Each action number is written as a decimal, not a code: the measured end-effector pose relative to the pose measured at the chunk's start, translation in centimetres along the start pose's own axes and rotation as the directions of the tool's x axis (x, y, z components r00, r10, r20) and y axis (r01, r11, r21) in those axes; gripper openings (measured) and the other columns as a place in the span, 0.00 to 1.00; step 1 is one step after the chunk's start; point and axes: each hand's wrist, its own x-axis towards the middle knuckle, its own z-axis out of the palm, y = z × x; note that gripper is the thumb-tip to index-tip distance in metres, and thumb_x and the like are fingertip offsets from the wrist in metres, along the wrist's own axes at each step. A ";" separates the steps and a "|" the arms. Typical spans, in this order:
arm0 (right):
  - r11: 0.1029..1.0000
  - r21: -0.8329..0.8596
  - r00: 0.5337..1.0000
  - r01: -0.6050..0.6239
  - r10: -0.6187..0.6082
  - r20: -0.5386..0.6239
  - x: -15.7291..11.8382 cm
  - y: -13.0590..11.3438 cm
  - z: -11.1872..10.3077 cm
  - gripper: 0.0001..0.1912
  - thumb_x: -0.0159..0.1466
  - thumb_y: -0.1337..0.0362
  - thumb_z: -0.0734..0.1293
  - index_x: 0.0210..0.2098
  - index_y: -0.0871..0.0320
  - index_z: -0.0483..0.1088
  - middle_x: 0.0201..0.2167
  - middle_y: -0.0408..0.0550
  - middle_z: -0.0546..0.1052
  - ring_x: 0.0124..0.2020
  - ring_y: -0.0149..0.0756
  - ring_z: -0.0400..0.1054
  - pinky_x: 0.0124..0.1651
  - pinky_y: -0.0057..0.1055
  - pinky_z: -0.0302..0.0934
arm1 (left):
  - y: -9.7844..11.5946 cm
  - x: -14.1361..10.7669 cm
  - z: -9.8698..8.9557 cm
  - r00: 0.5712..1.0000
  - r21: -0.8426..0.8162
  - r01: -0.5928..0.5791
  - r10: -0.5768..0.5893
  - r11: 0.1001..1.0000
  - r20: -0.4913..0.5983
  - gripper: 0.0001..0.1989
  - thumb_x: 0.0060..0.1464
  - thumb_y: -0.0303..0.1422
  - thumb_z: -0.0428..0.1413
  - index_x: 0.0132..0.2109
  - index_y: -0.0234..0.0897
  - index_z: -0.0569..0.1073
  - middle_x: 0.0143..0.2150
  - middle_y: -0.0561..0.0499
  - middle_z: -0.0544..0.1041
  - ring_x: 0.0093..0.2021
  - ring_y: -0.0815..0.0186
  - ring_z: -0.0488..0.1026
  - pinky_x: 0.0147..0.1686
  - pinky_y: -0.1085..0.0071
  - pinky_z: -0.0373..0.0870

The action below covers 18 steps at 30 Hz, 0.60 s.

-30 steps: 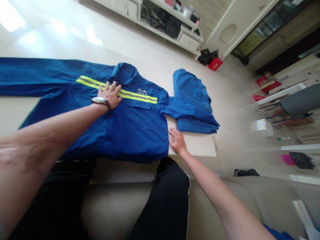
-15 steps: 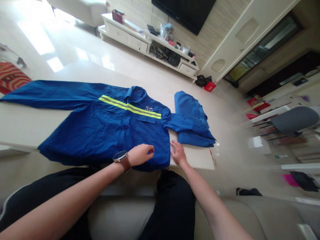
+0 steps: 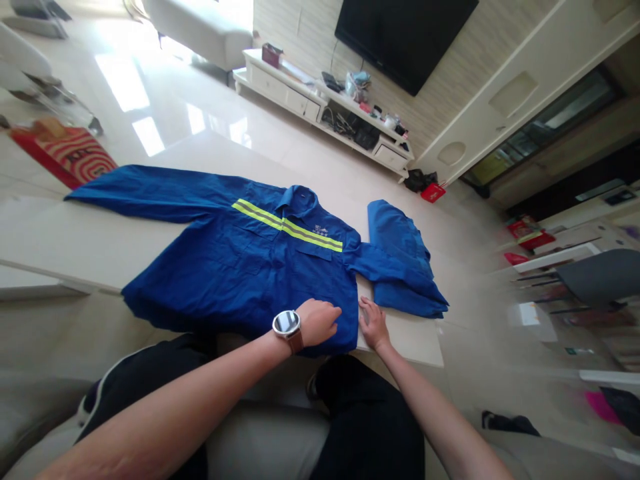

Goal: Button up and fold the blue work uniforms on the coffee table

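A: Where does the blue jacket (image 3: 235,267) lie?
B: Spread on the pale table (image 3: 65,247), collar (image 3: 301,200) directed away from me; a yellow-and-grey band (image 3: 285,225) crosses the chest. One sleeve (image 3: 150,189) extends to the left; the other lies over the folded blue garment (image 3: 397,233) at right.

A: And my left hand (image 3: 319,321)?
B: Over the lower part of the jacket, near its right-hand corner, a round watch (image 3: 287,323) at the wrist. Its fingers are curled in narrowly; I cannot tell whether they pinch cloth or touch it.

A: My right hand (image 3: 373,325)?
B: At the table, just beside the jacket's side edge and below the folded garment. Its fingers are slightly bent and loosely parted, with no object visible in them; I cannot tell whether the fingertips touch the jacket.

A: The surroundings?
B: A red bag (image 3: 75,157) by the left sleeve's end; beyond the table, a white cabinet (image 3: 273,87) and a dark television (image 3: 400,40).
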 end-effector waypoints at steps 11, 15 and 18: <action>1.000 -0.013 1.000 -0.004 0.004 -0.002 -0.1 -0.1 0.0 0.23 0.68 0.64 0.59 0.60 0.52 0.70 0.66 0.56 0.70 0.66 0.51 0.63 0.61 0.50 0.58 | 0.4 -1.0 1.4 0.967 0.075 0.158 -0.170 0.985 0.192 0.15 0.59 0.33 0.56 0.50 0.34 0.81 0.49 0.34 0.82 0.50 0.43 0.80 0.48 0.51 0.76; 1.000 0.025 1.000 -0.001 0.001 -0.022 0.2 -0.4 -0.6 0.20 0.66 0.64 0.60 0.55 0.56 0.73 0.59 0.57 0.75 0.62 0.50 0.66 0.61 0.48 0.57 | 1.3 -1.1 1.4 0.944 0.097 0.175 -0.195 0.980 0.267 0.15 0.60 0.32 0.56 0.51 0.33 0.81 0.50 0.35 0.82 0.50 0.46 0.80 0.48 0.53 0.76; 0.983 0.148 0.974 -0.104 0.131 -0.186 2.2 0.2 -2.2 0.12 0.62 0.62 0.64 0.43 0.56 0.75 0.47 0.55 0.78 0.54 0.49 0.69 0.61 0.48 0.59 | 1.6 -1.4 1.6 0.935 0.092 0.159 -0.180 0.983 0.307 0.15 0.58 0.31 0.58 0.50 0.31 0.81 0.49 0.34 0.82 0.51 0.45 0.80 0.48 0.55 0.75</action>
